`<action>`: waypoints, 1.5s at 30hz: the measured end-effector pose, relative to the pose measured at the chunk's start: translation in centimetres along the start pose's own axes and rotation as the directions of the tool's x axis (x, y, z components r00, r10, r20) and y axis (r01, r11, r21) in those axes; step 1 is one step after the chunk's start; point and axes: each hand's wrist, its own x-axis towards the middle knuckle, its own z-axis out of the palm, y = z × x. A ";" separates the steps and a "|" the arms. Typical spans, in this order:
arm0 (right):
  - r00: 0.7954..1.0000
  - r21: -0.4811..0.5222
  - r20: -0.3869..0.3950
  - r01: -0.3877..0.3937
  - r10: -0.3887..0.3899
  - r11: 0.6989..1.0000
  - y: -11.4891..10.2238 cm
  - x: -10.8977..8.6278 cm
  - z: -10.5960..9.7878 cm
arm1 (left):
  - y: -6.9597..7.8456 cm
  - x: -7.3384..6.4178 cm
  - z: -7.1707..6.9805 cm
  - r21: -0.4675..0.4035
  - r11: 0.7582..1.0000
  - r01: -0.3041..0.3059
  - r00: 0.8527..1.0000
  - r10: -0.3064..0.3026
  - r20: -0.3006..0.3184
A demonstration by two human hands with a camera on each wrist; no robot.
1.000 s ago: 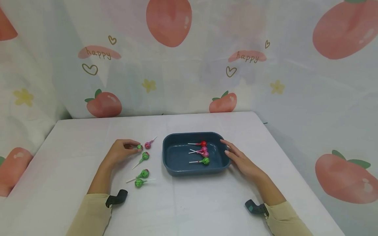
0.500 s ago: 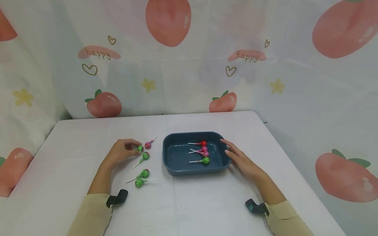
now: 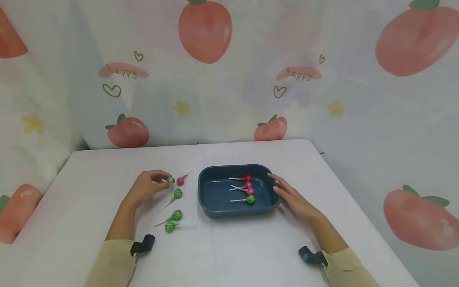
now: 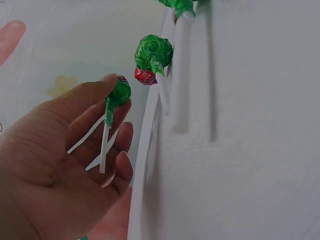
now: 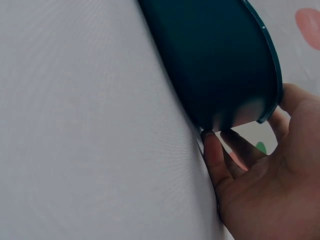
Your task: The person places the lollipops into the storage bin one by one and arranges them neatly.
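Observation:
My left hand pinches a green-wrapped lollipop by its candy head between thumb and forefinger, the white stick pointing toward the palm. Beside it on the table lie a pink-purple lollipop and a green lollipop. Two more green lollipops lie closer to the front. My right hand rests against the right end of a dark blue rectangular dish, fingers extended along its outer wall and rim. Inside the dish are a red lollipop, pink lollipops and a green lollipop.
A white cloth covers the table. Behind it hangs a curtain printed with peaches, stars and hearts. Each wrist carries a black camera mount near the tan sleeve.
The head view has tilted up a little, so the scene sits lower. Both hands keep their places, the left with the green lollipop and the right at the dish.

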 end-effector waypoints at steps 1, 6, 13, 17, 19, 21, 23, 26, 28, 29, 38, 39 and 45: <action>1.000 0.002 0.001 -0.002 0.002 1.000 0.0 0.0 0.0 | 0.2 -0.1 -0.1 -0.004 1.000 -0.003 1.000 0.003 -0.009; 1.000 0.013 0.000 0.006 -0.006 1.000 0.1 0.1 0.0 | 1.2 -0.2 -0.4 -0.016 0.999 -0.036 0.999 0.036 -0.025; 1.000 0.019 0.005 0.007 -0.007 1.000 0.2 0.1 0.0 | 3.0 -0.1 0.0 -0.034 0.994 -0.101 0.995 0.101 -0.003; 1.000 0.019 0.005 0.009 -0.009 1.000 0.3 0.1 0.1 | 4.5 -0.1 0.4 -0.084 0.985 -0.151 0.988 0.153 0.008; 1.000 0.025 0.004 0.010 -0.010 1.000 0.3 0.1 0.1 | 5.1 -0.2 0.6 -0.102 0.980 -0.173 0.984 0.175 0.016; 1.000 0.024 0.004 0.009 -0.009 1.000 0.3 0.2 0.1 | 5.6 -0.2 0.8 -0.116 0.975 -0.188 0.981 0.192 0.030; 1.000 0.024 0.002 0.008 -0.008 1.000 0.3 0.2 0.1 | 5.9 -0.2 1.1 -0.121 0.974 -0.193 0.979 0.199 0.040; 1.000 0.020 0.000 0.008 -0.008 1.000 0.2 0.2 0.1 | 6.2 -0.2 1.4 -0.122 0.973 -0.196 0.977 0.204 0.058; 1.000 0.021 -0.002 0.007 -0.007 1.000 0.2 0.1 0.2 | 6.4 -0.2 1.7 -0.117 0.972 -0.203 0.975 0.212 0.063; 1.000 0.021 -0.002 0.005 -0.005 1.000 0.1 0.1 0.2 | 6.6 -0.2 1.8 -0.119 0.972 -0.203 0.975 0.212 0.067; 1.000 0.012 0.000 0.012 -0.012 1.000 0.1 0.0 0.2 | 7.8 0.1 3.5 -0.117 0.968 -0.223 0.965 0.236 0.112; 1.000 0.012 0.000 0.014 -0.014 1.000 0.2 0.0 0.2 | 8.0 0.2 3.7 -0.102 0.966 -0.237 0.962 0.248 0.113; 1.000 0.023 -0.002 0.008 -0.008 1.000 0.2 0.1 0.1 | 8.9 0.7 4.6 -0.087 0.958 -0.273 0.950 0.283 0.134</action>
